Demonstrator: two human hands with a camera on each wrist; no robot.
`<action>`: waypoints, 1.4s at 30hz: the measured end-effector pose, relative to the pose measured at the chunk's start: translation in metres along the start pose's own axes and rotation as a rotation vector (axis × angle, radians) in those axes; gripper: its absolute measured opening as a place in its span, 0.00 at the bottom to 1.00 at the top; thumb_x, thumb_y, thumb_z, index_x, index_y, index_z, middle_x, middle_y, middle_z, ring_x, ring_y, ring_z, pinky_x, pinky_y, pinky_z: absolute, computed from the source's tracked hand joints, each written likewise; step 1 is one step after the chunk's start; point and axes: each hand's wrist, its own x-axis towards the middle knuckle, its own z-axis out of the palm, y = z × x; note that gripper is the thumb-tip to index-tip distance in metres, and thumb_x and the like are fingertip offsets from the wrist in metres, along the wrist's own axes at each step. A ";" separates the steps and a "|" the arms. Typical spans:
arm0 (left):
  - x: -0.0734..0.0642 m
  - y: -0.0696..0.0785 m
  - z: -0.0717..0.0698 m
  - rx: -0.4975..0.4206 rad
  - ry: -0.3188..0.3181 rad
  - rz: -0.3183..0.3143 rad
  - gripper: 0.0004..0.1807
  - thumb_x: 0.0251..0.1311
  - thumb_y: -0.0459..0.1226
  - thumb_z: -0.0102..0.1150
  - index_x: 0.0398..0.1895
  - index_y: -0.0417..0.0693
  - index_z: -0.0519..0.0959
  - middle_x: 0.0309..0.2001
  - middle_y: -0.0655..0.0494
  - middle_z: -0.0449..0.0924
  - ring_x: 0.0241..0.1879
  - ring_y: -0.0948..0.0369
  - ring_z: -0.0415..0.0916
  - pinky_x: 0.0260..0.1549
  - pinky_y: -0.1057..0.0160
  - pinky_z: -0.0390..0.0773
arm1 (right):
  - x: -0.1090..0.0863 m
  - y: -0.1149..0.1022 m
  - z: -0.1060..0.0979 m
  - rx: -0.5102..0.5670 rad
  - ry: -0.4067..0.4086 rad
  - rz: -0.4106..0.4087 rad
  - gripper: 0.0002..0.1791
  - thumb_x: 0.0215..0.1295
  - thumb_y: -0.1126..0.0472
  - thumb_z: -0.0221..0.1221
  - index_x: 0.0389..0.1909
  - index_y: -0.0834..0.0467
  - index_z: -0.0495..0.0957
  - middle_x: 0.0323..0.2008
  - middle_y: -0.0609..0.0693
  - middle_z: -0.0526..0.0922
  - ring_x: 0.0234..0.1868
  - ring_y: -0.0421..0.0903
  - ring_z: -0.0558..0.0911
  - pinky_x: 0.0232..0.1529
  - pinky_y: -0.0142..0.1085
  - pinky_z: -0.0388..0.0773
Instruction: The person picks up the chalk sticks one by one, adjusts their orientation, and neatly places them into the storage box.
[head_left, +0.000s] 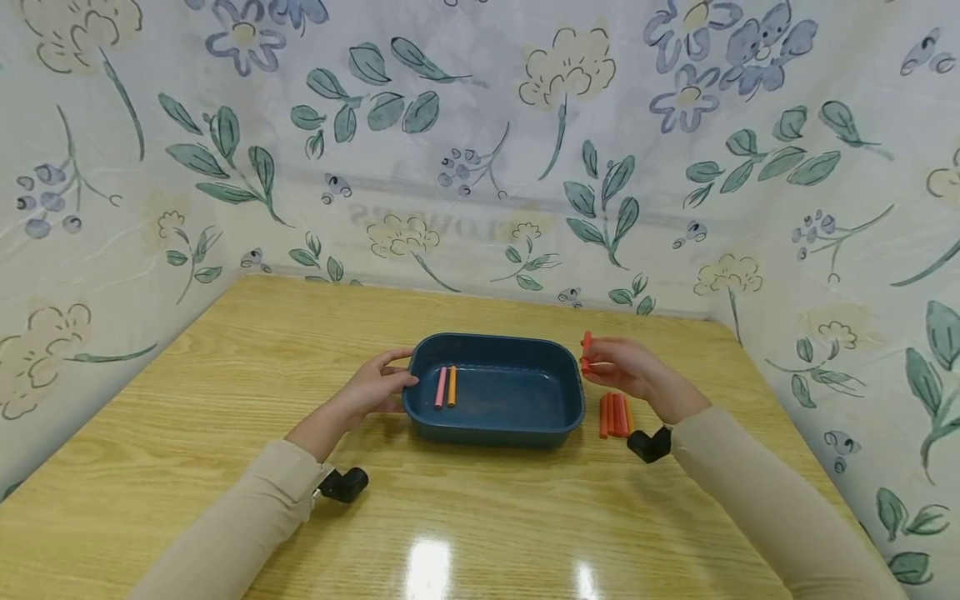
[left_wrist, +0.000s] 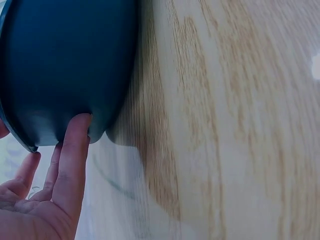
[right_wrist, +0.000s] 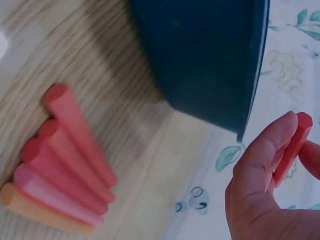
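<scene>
A dark blue rectangular tub (head_left: 491, 435) stands on the table, with a pink crayon (head_left: 440, 387) and an orange crayon (head_left: 452, 387) lying side by side in its left part. My left hand (head_left: 372, 383) holds the tub's left end, thumb at the rim and fingers against the outer wall (left_wrist: 55, 75). Just off the tub's right end, my right hand (head_left: 626, 367) pinches a red crayon (right_wrist: 295, 147) between thumb and fingers, raised above the table. Below that hand, several red, pink and orange crayons (head_left: 615, 415) lie in a row on the tabletop.
The wooden table (head_left: 247, 375) extends around the tub on all sides. A flower-patterned cloth (head_left: 480, 200) hangs behind the table and along both sides. Black wrist cameras (head_left: 343, 485) are strapped near both sleeves.
</scene>
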 end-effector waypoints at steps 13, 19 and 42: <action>0.000 -0.001 0.001 0.007 -0.004 -0.004 0.32 0.64 0.33 0.49 0.71 0.44 0.52 0.61 0.33 0.62 0.52 0.44 0.72 0.38 0.56 0.81 | 0.011 -0.008 0.026 0.032 -0.014 0.035 0.25 0.65 0.68 0.50 0.63 0.68 0.59 0.38 0.55 0.70 0.32 0.44 0.78 0.39 0.33 0.80; 0.001 0.000 0.000 0.013 0.004 0.001 0.32 0.64 0.33 0.49 0.71 0.44 0.53 0.61 0.32 0.62 0.52 0.43 0.72 0.38 0.55 0.81 | 0.016 -0.015 0.041 0.010 -0.027 0.038 0.27 0.65 0.68 0.50 0.64 0.69 0.58 0.39 0.56 0.69 0.31 0.44 0.77 0.38 0.33 0.80; 0.002 -0.002 0.000 0.001 -0.003 0.010 0.32 0.64 0.33 0.48 0.71 0.44 0.52 0.60 0.33 0.63 0.53 0.42 0.71 0.38 0.54 0.80 | 0.039 -0.028 0.089 0.016 -0.081 0.054 0.13 0.63 0.70 0.51 0.48 0.67 0.66 0.37 0.58 0.72 0.32 0.47 0.77 0.54 0.42 0.73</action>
